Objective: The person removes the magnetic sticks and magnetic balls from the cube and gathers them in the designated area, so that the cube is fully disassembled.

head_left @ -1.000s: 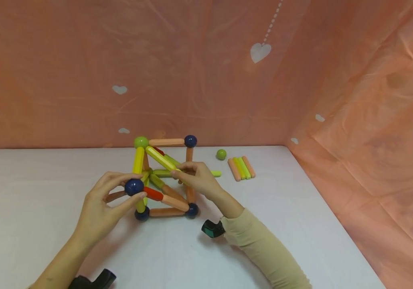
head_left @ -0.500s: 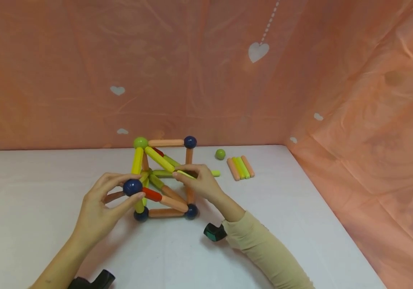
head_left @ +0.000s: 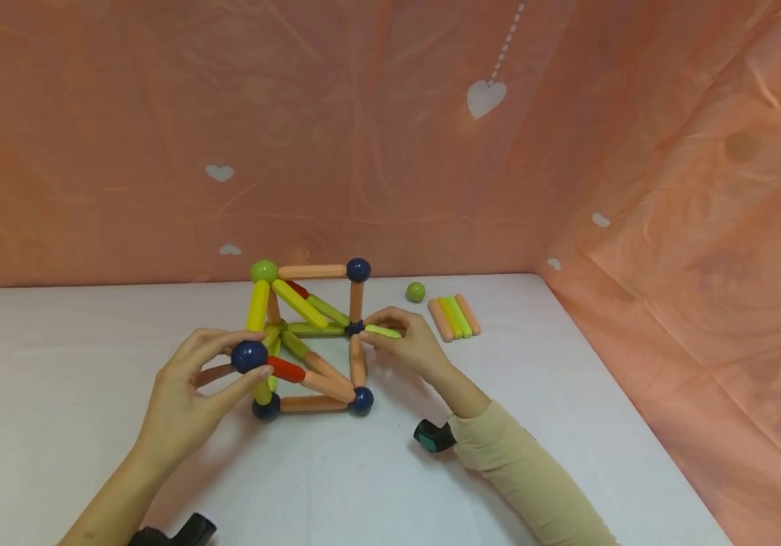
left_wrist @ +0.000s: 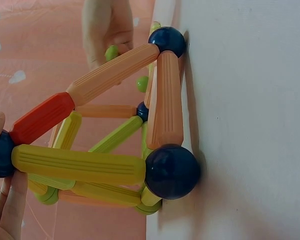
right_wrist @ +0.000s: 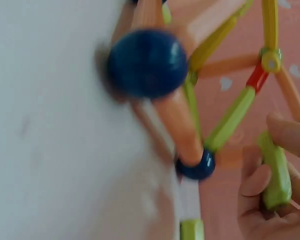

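Note:
A frame of ridged sticks joined by balls stands on the white table (head_left: 336,485). My left hand (head_left: 189,387) pinches its near upper dark blue ball (head_left: 249,356), where a red and peach stick chain (left_wrist: 45,117) and a yellow stick (left_wrist: 80,164) meet. From the green ball (head_left: 264,271) a yellow stick (head_left: 300,305) slants down, its lower end touching nothing visible. Beside the frame's right side, my right hand (head_left: 414,349) holds a short light green stick (right_wrist: 276,175) between thumb and fingers. The green stick appears apart from the frame in the right wrist view.
A loose green ball (head_left: 415,292) lies at the back right, next to a row of several peach, yellow and green sticks (head_left: 455,317). Another green stick end (right_wrist: 192,230) shows low in the right wrist view. A peach curtain (head_left: 390,152) hangs behind the table.
My right hand has let go of the slanting yellow stick and moved right with the green stick. The yellow stick stays on the green ball. My left hand keeps its pinch, nearly still.

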A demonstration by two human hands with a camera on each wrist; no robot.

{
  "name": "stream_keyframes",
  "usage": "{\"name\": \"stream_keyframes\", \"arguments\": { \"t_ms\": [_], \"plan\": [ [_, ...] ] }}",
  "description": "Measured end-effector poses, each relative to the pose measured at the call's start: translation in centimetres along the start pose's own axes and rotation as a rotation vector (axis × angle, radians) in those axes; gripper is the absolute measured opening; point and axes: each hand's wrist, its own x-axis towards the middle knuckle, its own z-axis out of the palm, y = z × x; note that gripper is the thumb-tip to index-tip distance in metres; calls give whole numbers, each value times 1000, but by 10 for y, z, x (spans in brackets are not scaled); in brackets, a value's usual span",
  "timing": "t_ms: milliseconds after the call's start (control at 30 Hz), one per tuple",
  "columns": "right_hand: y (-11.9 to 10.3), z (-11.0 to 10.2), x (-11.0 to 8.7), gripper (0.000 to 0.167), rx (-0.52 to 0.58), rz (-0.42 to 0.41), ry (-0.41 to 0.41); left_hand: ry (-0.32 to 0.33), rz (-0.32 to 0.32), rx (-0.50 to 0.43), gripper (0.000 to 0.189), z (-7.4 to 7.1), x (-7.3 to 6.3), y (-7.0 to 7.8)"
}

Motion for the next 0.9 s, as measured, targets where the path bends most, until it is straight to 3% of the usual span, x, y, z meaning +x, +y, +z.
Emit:
{"name": "stream_keyframes", "arguments": {
  "t_ms": [100,433,900],
  "plan": [
    [9,-10,-1,25,-65,14,21,6,3,-4,41,0,0,0],
    [32,-28,5,31,-163,54,-17,-6,-12,15,41,-2,0,1],
    [38,-30,6,23,-147,177,31,-5,-4,-5,41,0,-2,2]
  ]
}}
